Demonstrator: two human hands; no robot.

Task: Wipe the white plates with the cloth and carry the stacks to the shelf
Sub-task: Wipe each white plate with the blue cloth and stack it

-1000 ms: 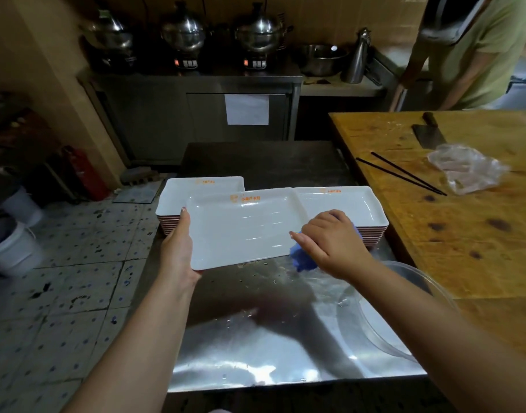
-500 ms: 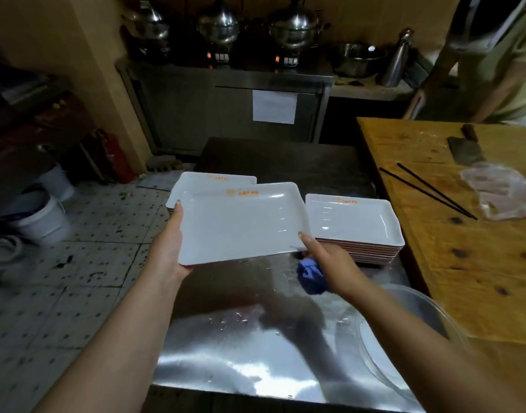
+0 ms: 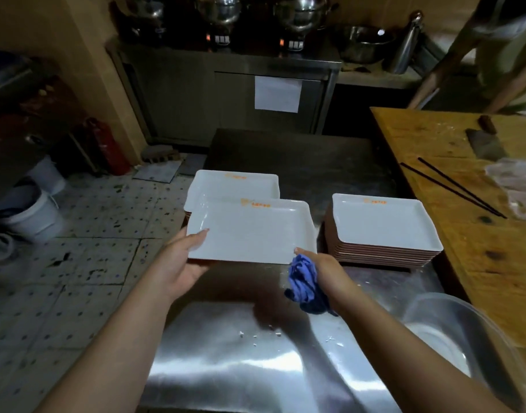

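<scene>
A white rectangular plate [image 3: 250, 231] with an orange logo hangs level above the steel table, held at both near corners. My left hand [image 3: 182, 263] grips its left corner, thumb on top. My right hand [image 3: 323, 269] pinches its right corner with the thumb on the rim and holds a bunched blue cloth [image 3: 303, 281] under the palm. A stack of white plates [image 3: 235, 183] stands just behind the held plate on the left. A second, taller stack [image 3: 381, 225] stands to the right.
The steel table [image 3: 255, 353] is wet with drops. A clear bowl [image 3: 464, 338] sits at its right near corner. Right of it is a wooden counter [image 3: 452, 248] with chopsticks, a cleaver and a plastic bag. A person stands at the far right. White buckets [image 3: 32, 216] stand on the tiled floor, left.
My right hand stopped wiping the plate and took its right corner, cloth hanging below. The plate moved left, off the right stack and toward the left stack.
</scene>
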